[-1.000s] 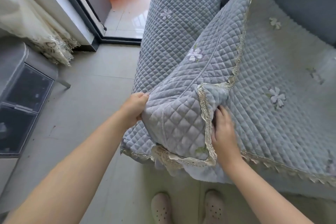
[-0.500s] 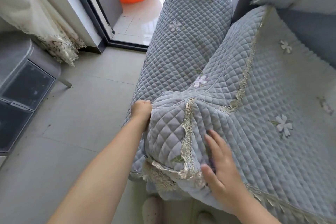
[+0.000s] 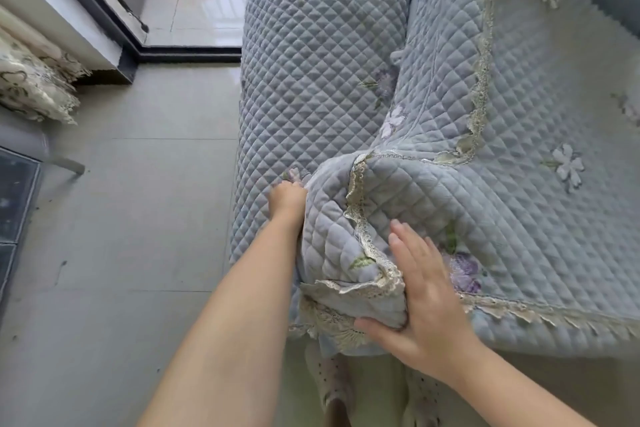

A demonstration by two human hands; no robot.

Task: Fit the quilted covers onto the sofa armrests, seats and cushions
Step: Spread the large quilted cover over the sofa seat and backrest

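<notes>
Farthest to the left of the fingers lies the grey tiled floor [image 3: 114,218], with a lace-edged curtain [image 3: 31,87] hanging at its far edge. Next comes the armrest cover [image 3: 311,73], quilted grey cloth already draped over the sofa arm and running down its outer side.

The left hand [image 3: 286,198] is pushed in where that cover meets the bunched corner of the seat cover [image 3: 502,184]. Its fingers are curled and buried in the fold, apparently gripping the quilted cloth; how they close inside cannot be told. The forearm reaches straight forward and slightly down.

Just right of those knuckles, the lace trim [image 3: 360,225] runs down the corner fold. The right hand [image 3: 424,291] lies flat on that corner, fingers straight and close together pointing up and away, thumb hooked under the lower edge of the folded cloth. Its wrist is bent so the palm presses against the front of the seat.

To do this step well, I judge the left hand should pull the slack deep into the gap between armrest and seat while the right hand holds the corner down, so the trim ends up along the seat's front edge without a bulge. The corner is not yet smooth.
</notes>
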